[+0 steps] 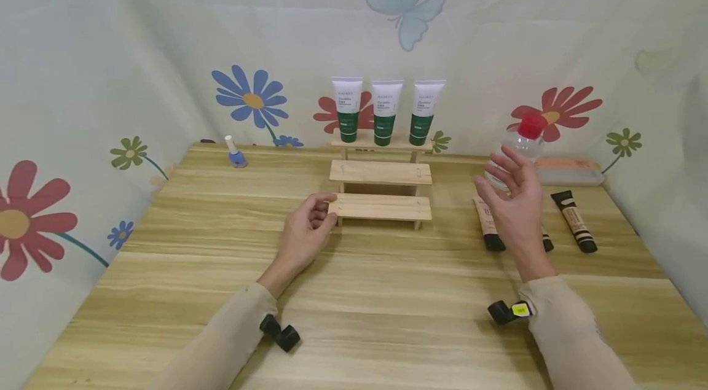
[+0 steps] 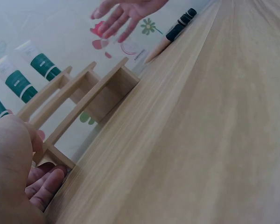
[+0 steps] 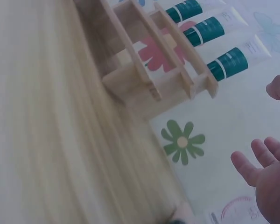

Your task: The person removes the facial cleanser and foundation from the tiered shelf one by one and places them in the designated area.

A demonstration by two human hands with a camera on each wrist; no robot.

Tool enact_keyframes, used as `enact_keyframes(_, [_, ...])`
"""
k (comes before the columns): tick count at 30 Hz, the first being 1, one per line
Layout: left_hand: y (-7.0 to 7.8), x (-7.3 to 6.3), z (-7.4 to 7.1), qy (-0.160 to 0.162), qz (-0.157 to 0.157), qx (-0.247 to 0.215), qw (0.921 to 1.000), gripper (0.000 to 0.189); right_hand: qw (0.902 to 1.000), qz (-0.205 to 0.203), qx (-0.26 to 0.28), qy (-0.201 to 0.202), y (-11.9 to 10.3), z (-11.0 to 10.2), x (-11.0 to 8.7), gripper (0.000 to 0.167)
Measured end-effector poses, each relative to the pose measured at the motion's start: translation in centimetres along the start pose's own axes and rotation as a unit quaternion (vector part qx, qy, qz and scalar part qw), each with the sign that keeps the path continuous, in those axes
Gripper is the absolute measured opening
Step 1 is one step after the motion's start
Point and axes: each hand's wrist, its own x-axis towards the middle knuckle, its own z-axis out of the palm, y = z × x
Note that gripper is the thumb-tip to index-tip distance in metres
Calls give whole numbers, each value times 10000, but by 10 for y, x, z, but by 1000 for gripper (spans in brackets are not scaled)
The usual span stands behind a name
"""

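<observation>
A three-step wooden display rack stands at the middle of the table. Three green-and-white squeeze tubes stand upright in a row on its top step; the two lower steps are bare. My left hand grips the left end of the lowest step, thumb at the front edge and fingers curled beneath, as the left wrist view shows. To the right, my right hand is raised with fingers spread, holding nothing. It overlaps a clear bottle with a red cap and a beige tube with a black cap in the head view.
Another black-and-beige tube lies at the right, and a further one is mostly hidden behind my right hand. Behind them lies a flat orange-and-clear case. A blue nail polish bottle stands back left. Flower-printed cloth hangs behind the table.
</observation>
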Motion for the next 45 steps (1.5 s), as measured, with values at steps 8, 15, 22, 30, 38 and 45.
enact_keyframes(8, [-3, -1, 0, -18, 24, -27, 10000, 33, 9998, -43, 184, -66, -7, 34, 19, 67])
enact_keyframes(15, [-2, 0, -1, -10, -30, -41, 10000, 34, 9986, -223, 431, -210, -11, 59, 40, 69])
enact_keyframes(22, [-1, -1, 0, -31, -6, -10, 10000, 34, 9987, -235, 389, -240, -14, 74, 55, 69])
enact_keyframes(30, [0, -1, -1, -37, -51, -45, 10000, 34, 9985, -113, 420, -333, -15, 90, 68, 69])
enact_keyframes(38, [-1, -1, 0, 2, 14, -5, 10000, 34, 9977, -116, 594, -300, -13, 101, 76, 67])
enact_keyframes(45, [-2, 0, -1, 4, 26, -47, 10000, 34, 9986, -141, 404, -322, -15, 108, 81, 66])
